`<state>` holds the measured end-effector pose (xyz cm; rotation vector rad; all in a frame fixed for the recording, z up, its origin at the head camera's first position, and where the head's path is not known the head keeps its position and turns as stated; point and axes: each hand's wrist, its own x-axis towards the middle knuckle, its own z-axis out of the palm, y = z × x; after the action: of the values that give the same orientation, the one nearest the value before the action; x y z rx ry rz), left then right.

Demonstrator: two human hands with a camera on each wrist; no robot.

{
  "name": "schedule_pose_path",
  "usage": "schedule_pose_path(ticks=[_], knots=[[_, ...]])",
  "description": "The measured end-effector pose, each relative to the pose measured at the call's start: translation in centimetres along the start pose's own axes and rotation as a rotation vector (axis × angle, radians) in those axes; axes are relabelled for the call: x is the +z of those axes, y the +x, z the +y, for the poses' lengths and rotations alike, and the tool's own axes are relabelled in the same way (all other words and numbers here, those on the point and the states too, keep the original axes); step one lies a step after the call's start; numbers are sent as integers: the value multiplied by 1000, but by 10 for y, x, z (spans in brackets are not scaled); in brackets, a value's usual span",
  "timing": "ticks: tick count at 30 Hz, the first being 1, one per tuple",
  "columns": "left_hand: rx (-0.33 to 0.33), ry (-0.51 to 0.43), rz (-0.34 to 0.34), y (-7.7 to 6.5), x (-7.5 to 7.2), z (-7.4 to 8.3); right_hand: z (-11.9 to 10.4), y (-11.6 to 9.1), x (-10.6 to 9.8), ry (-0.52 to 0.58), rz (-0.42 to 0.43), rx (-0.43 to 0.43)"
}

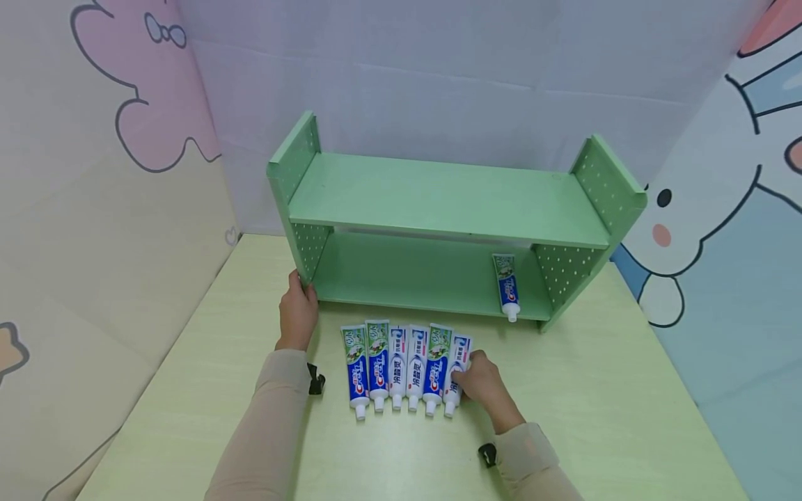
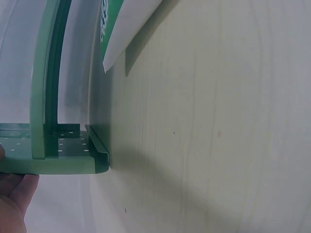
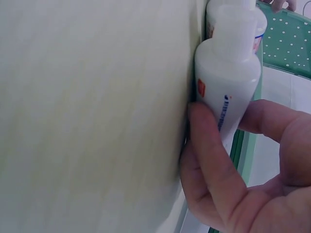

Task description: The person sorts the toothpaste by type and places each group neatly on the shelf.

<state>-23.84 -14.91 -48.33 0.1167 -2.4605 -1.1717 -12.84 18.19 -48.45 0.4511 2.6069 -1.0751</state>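
Note:
My right hand [image 1: 485,386] pinches a white toothpaste tube [image 1: 461,348] at the right end of a row on the table. In the right wrist view, fingers and thumb lie on opposite sides of this tube [image 3: 226,80], below its white cap. My left hand [image 1: 297,313] grips the lower front edge of the left side panel of a green two-tier shelf [image 1: 438,198]. The left wrist view shows fingers below that panel [image 2: 63,166] and a fingertip above it. A green and blue toothpaste tube [image 1: 507,285] lies on the lower tier, near the right end, cap forward.
Several more tubes lie side by side left of the pinched one, caps toward me, among them a green and blue tube [image 1: 436,365] and a white tube [image 1: 416,365]. The shelf stands behind them on the pale table [image 1: 595,417]. A cloth wall [image 1: 426,83] rises behind.

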Motion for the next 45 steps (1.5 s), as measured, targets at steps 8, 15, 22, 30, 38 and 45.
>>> schedule_pose_path(ticks=[8, 15, 22, 30, 38, 45], knots=[[13, -2, 7, -1, 0, 0, 0, 0, -3, 14, 8, 0], [-5, 1, -9, 0, 0, 1, 3, 1, -6, 12, 3, -18], [-10, -10, -18, 0, 0, 1, 4, -1, -9, 36, 14, -30], [-18, -8, -22, 0, 0, 1, 3, -4, -13, 81, 1, -27], [-6, 0, -11, 0, 0, 0, 1, -6, -17, 111, -11, -26], [-11, 5, -18, 0, 0, 0, 0, -8, -22, 123, -15, -25]])
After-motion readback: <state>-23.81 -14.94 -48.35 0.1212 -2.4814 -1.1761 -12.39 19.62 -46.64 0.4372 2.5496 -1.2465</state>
